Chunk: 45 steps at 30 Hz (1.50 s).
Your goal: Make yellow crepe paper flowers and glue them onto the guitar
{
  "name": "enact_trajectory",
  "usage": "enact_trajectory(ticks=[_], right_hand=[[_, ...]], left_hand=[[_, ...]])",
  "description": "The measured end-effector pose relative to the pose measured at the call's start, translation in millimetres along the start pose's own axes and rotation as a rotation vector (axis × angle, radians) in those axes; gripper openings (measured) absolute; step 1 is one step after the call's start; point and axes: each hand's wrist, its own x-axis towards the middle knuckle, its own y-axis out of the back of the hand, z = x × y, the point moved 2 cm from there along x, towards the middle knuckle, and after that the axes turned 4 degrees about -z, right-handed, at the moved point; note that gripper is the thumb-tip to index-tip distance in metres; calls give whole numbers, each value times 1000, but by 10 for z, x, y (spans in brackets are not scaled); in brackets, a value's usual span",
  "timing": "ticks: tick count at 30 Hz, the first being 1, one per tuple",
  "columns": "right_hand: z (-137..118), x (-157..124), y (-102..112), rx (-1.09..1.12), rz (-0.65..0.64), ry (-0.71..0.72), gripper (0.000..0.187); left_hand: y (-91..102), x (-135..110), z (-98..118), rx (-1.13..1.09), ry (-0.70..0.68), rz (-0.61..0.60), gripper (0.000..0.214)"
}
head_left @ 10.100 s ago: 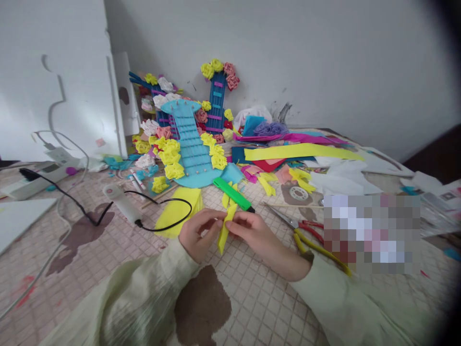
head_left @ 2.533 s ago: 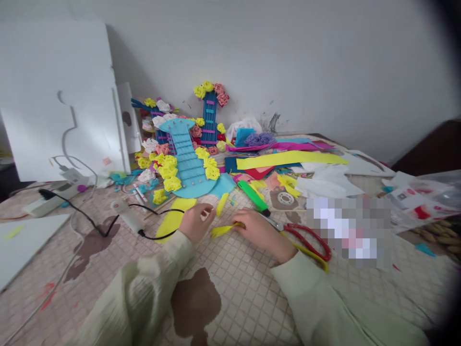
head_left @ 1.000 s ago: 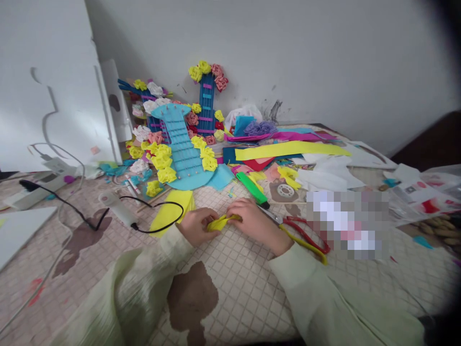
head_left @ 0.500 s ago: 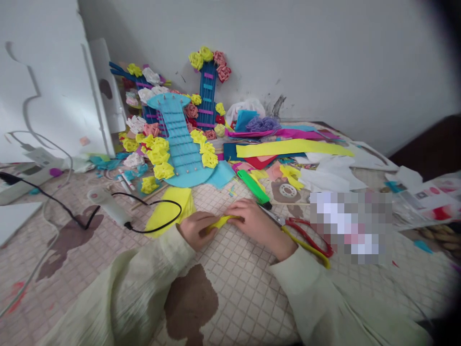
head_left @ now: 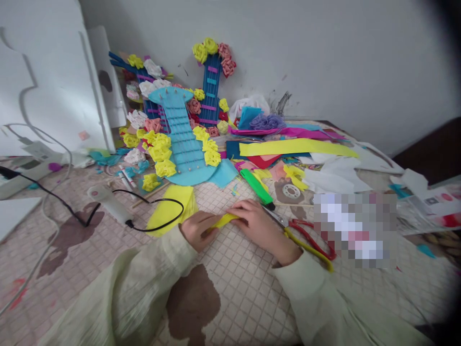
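Observation:
Between my two hands stretches a small strip of yellow crepe paper [head_left: 225, 220], low over the patterned tabletop. My left hand [head_left: 199, 230] pinches its left end, with the fingertips partly hidden. The right end is pinched by my right hand [head_left: 254, 223], thumb under the fingers. Behind my left hand lies a stack of yellow paper [head_left: 171, 211], crossed by a black cord. Just beyond my right hand are a green utility knife [head_left: 257, 188] and scissors [head_left: 311, 236] with red and yellow handles.
A light blue paper guitar shape [head_left: 180, 139] with yellow paper flowers stands at the back, near dark blue decorated ones. A white glue gun [head_left: 108, 204] lies left. Paper sheets, a long yellow strip [head_left: 298, 148] and scraps cover the back right. A blurred patch hides something at right.
The view has shifted slightly. The yellow strip between my hands now shows a wider, flatter face; both hands keep their hold on it.

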Motion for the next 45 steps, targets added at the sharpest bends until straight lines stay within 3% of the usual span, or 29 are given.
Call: enact_trajectory(ticks=[11, 23, 32, 40, 45], right_hand=[[52, 13, -13, 74, 15, -80, 19], [96, 31, -37, 81, 40, -99, 10], [45, 15, -6, 174, -8, -108, 8], [31, 23, 1, 95, -21, -109, 7], [-6, 17, 8, 47, -19, -83, 5]], left_hand=[[62, 16, -38, -4, 0, -52, 18], [-5, -39, -95, -63, 167, -54, 33], [78, -4, -117, -63, 158, -56, 19], [-10, -14, -114, -64, 62, -5, 30], [-15, 41, -79, -38, 87, -15, 31]])
